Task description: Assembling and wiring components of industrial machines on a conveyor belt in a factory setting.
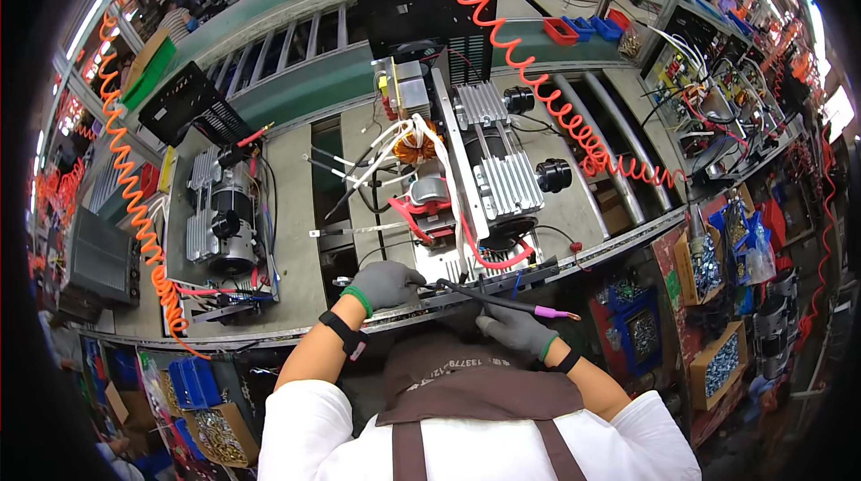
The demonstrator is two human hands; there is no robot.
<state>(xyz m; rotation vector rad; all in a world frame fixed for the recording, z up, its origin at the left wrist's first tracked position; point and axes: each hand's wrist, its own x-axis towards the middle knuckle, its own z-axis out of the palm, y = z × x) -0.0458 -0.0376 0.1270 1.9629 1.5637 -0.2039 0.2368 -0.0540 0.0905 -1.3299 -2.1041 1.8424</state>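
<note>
In front of me a half-built machine with a compressor-like motor, finned silver heads, a copper coil and loose white and red wires stands on the bench line. My left hand, in a grey glove, is at its front edge with the fingers closed; what they pinch, if anything, is hidden. A thick black cable with a pink sleeve and copper-coloured end slants along the front edge. Just below it my gloved right hand is curled against the cable, its fingertips partly hidden.
A similar motor unit stands to the left, another wired unit to the far right. Orange coiled hoses hang on both sides. Metal rollers lie right of the machine. Bins of screws sit below the bench edge.
</note>
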